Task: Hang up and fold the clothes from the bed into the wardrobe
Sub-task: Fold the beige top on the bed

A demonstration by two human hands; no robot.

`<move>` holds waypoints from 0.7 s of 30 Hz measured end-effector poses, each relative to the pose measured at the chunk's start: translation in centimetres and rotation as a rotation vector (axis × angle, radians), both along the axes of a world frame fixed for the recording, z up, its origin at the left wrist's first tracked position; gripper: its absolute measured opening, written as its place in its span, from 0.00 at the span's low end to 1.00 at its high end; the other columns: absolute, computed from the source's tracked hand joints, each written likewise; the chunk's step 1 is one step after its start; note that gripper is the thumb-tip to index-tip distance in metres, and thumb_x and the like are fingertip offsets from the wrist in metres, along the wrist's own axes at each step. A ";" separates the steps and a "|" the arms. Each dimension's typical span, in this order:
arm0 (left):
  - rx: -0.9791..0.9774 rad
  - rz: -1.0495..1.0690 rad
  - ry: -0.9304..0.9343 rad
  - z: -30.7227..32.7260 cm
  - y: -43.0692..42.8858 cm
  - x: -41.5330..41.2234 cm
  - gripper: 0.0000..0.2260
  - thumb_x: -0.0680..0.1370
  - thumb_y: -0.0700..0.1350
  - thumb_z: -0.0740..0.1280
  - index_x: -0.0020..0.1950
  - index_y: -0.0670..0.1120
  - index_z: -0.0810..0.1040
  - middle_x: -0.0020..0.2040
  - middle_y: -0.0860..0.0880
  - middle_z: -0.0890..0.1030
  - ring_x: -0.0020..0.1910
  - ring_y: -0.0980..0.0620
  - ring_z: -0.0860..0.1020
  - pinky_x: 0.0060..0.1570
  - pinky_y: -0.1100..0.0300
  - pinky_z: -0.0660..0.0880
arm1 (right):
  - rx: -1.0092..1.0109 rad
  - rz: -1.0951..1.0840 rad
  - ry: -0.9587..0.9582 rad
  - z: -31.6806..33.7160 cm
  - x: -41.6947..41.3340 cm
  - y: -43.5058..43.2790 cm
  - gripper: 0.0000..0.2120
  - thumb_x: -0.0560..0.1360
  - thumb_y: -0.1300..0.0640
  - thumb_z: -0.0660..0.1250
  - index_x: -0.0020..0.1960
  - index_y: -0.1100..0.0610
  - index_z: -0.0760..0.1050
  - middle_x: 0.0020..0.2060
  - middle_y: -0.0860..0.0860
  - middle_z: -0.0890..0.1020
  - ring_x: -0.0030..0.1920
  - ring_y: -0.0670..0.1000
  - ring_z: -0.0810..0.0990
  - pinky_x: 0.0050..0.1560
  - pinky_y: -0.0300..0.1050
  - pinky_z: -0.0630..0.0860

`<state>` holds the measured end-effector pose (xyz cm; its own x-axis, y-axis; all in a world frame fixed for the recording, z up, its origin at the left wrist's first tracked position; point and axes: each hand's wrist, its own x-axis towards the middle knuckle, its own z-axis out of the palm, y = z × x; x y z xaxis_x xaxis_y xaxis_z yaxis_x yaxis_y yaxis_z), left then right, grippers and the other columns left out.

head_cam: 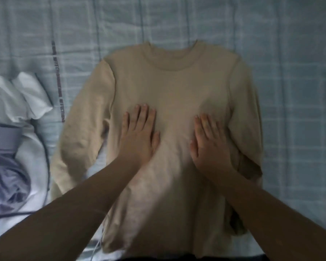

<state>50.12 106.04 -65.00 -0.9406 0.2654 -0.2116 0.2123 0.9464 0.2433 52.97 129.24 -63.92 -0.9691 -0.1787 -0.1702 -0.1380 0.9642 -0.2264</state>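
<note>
Flat on the sweater (pixel 173 87) mid-frame on the bed (pixel 290 53), left grip (pixel 139 132) and right grip (pixel 209 140) hold nothing, fingers straight; collar toward frame top, loose sleeve (pixel 79 129) beside the left grip.

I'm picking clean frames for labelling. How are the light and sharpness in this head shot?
Head view: dim, bluish light, with a paler patch low on the beige sweatshirt; left hand and right hand look slightly soft, as does the whole frame; lines of the checked bedsheet bow near the edges; no glare.
</note>
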 end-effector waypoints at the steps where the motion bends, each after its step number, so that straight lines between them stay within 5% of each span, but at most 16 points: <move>1: -0.011 -0.005 -0.006 0.2 -0.3 1.8 0.29 0.80 0.53 0.58 0.80 0.45 0.58 0.80 0.43 0.58 0.79 0.43 0.53 0.76 0.40 0.50 | -0.004 -0.009 -0.027 0.1 1.9 -0.1 0.30 0.78 0.51 0.56 0.77 0.62 0.58 0.76 0.60 0.63 0.76 0.60 0.60 0.75 0.60 0.57; 14: -0.047 -0.037 0.043 -0.9 -4.0 10.9 0.26 0.81 0.53 0.58 0.78 0.48 0.64 0.78 0.42 0.63 0.78 0.41 0.59 0.74 0.38 0.55 | -0.068 -0.056 -0.119 -0.8 9.2 3.0 0.31 0.78 0.50 0.57 0.79 0.56 0.55 0.79 0.54 0.57 0.79 0.53 0.52 0.76 0.60 0.54; 18: 0.268 0.050 0.106 -0.2 -5.2 10.3 0.20 0.79 0.43 0.61 0.70 0.41 0.73 0.71 0.39 0.71 0.72 0.38 0.67 0.72 0.41 0.61 | -0.391 -0.226 -0.049 0.0 9.4 3.7 0.25 0.78 0.55 0.59 0.75 0.57 0.65 0.75 0.58 0.64 0.76 0.54 0.60 0.76 0.51 0.55; 21: 0.340 0.318 0.166 1.5 -6.4 9.7 0.14 0.77 0.36 0.63 0.63 0.40 0.76 0.62 0.39 0.76 0.63 0.39 0.73 0.67 0.50 0.67 | -0.453 -0.475 0.069 1.0 8.5 4.6 0.18 0.77 0.61 0.57 0.66 0.61 0.73 0.64 0.60 0.75 0.65 0.59 0.71 0.70 0.51 0.65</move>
<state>59.83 99.60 -63.52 -0.9999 -0.0127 -0.0032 -0.0124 0.8433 0.5373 61.44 133.79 -62.94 -0.9663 0.2314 -0.1129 0.2497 0.7355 -0.6299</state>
